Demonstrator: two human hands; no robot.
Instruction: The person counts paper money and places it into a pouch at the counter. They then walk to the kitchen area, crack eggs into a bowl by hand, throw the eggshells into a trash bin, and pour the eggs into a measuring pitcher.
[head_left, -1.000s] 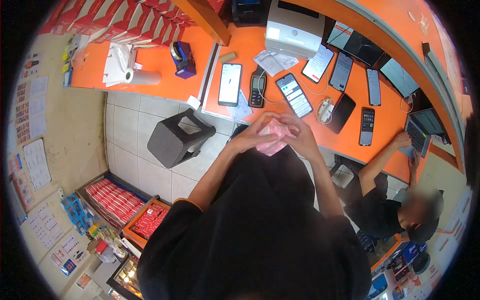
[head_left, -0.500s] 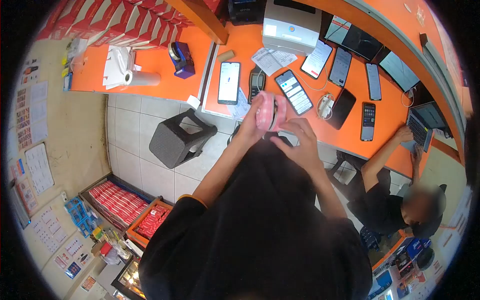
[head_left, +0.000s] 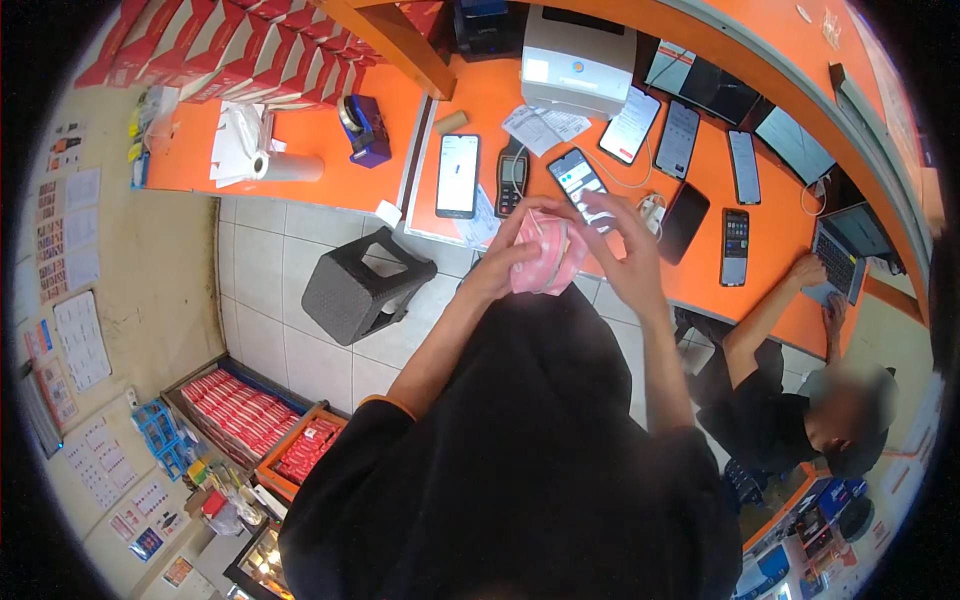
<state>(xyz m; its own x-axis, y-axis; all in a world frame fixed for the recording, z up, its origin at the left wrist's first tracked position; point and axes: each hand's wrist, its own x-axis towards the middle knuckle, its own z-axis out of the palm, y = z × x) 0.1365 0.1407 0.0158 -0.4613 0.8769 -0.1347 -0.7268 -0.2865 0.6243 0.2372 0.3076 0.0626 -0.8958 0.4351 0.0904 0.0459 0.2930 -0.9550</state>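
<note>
Holding pink pouch [head_left: 548, 255] near phone [head_left: 573, 173], text illegible

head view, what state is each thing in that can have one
pink pouch, held, whether open unclear
left hand, closed on the pouch
right hand, open beside the pouch
dark phone, screen looks unlit
other phones, screens lit
laptop, open

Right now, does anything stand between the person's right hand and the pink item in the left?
Nothing visible does. The pink item sits in the left hand, with the right hand open just beside it. The phone partly hidden by that hand lies on the desk beyond, not between them.
</note>
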